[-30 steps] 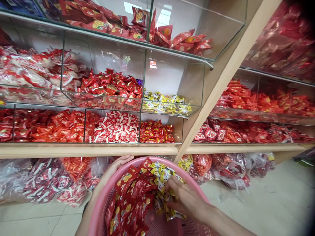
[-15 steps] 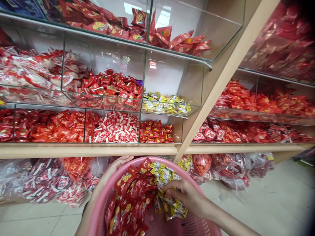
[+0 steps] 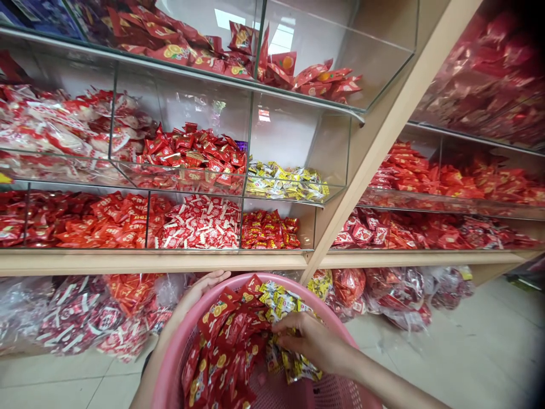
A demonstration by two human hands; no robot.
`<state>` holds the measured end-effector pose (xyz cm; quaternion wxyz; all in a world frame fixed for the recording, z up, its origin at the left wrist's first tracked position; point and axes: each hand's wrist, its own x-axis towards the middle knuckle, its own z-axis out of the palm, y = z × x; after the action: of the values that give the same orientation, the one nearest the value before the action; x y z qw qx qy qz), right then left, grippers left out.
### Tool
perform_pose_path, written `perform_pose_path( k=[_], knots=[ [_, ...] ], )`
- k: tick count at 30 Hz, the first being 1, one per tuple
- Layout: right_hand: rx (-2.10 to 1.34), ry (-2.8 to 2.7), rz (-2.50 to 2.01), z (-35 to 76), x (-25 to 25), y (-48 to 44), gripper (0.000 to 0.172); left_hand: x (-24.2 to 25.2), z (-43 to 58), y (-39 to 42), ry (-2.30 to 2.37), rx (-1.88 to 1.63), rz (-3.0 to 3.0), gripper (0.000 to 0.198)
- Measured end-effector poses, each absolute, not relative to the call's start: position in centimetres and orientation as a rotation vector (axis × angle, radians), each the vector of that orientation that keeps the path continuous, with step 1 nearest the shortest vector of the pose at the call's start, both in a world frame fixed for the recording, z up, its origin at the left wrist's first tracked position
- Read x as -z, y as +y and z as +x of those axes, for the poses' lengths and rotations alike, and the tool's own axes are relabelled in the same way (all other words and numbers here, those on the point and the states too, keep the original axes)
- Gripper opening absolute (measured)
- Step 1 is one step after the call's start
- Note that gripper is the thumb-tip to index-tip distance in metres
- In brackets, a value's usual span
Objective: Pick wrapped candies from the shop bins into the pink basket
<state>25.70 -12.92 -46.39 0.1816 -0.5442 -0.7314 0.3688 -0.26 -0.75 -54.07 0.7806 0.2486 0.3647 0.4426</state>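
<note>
My left hand [image 3: 208, 287] wraps around the outside of a pink plastic basket [image 3: 164, 369], its fingers lying along the far rim and the forearm against the left side. Inside the basket, red candy packets with orange-slice prints [image 3: 227, 341] fill the left. Small yellow-and-white wrapped candies [image 3: 279, 298] lie at the back and right. My right hand [image 3: 304, 338] is down among the yellow ones, fingers bent and closed toward the thumb on some of them; the hand hides part of the pile.
Ahead stands a wooden shelf [image 3: 149, 262] with glass-fronted compartments of wrapped sweets, including yellow candies [image 3: 289, 179] and red ones [image 3: 270, 227]. A slanted-looking wooden upright [image 3: 383, 136] divides it. Clear bags of candy [image 3: 76, 315] sit under the shelf on the tiled floor [image 3: 481, 358].
My right hand has shifted a little left over the yellow candies, closer to the red packets. My left hand and the basket stay in place.
</note>
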Motion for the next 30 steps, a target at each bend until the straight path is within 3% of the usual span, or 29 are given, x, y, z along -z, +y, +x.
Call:
perform_pose_path(
  k=[6, 11, 21, 30],
  knots=[
    [-1.428, -1.980, -1.514, 27.2, 45.4, -12.1, 0.029, 54.3, -0.2, -0.6, 0.784, -0.968, 0.543, 0.029],
    [-0.867, -2.447, -1.494, 27.6, 44.8, -12.7, 0.024, 53.7, 0.0, -0.8, 0.800, -0.967, 0.520, 0.029],
    [-0.242, -2.894, -1.366, 26.1, 46.0, -13.7, 0.021, 52.8, 0.3, -1.4, 0.807, -0.981, 0.520, 0.024],
    [0.006, -2.907, -1.431, 26.4, 46.6, -13.2, 0.016, 52.9, 0.4, -1.5, 0.829, -1.005, 0.522, 0.026]
  ],
)
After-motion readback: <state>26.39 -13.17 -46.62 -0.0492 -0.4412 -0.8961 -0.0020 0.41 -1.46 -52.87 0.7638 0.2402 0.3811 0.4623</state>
